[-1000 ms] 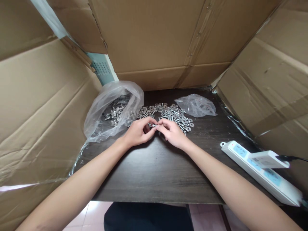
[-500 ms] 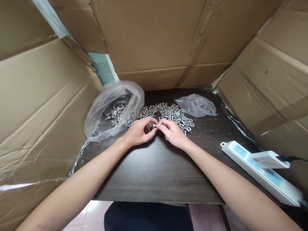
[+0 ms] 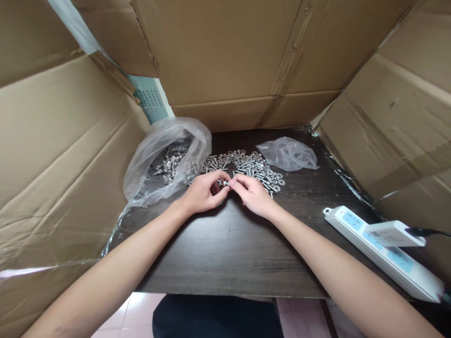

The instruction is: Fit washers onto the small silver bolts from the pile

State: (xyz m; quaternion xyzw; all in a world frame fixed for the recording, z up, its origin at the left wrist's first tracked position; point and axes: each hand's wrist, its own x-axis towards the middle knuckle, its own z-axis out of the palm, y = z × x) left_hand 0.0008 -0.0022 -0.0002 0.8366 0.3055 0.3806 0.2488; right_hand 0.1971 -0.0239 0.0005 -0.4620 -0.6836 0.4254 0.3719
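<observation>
Between my two hands is a small metal bolt [image 3: 226, 183], partly hidden by fingers. My left hand [image 3: 207, 191] curls its thumb and forefinger around one end of it. Pinched at the other end are the fingertips of my right hand [image 3: 251, 192]; a nut or washer on the bolt is too small to make out for certain. Just beyond the hands lies a loose pile of bolts, nuts and washers [image 3: 255, 168]. To the left an open clear plastic bag [image 3: 141, 180] holds more metal fasteners.
A smaller clear plastic bag [image 3: 291, 155] lies behind and right of the pile. On the right of the dark table [image 3: 225, 253] sits a white power strip [image 3: 373, 251] with a plugged-in adapter [image 3: 394, 233]. Cardboard walls [image 3: 225, 56] enclose the back and both sides.
Both hands stay in nearly the same place with the bolt between them. Only a very slight shift of the fingers shows.
</observation>
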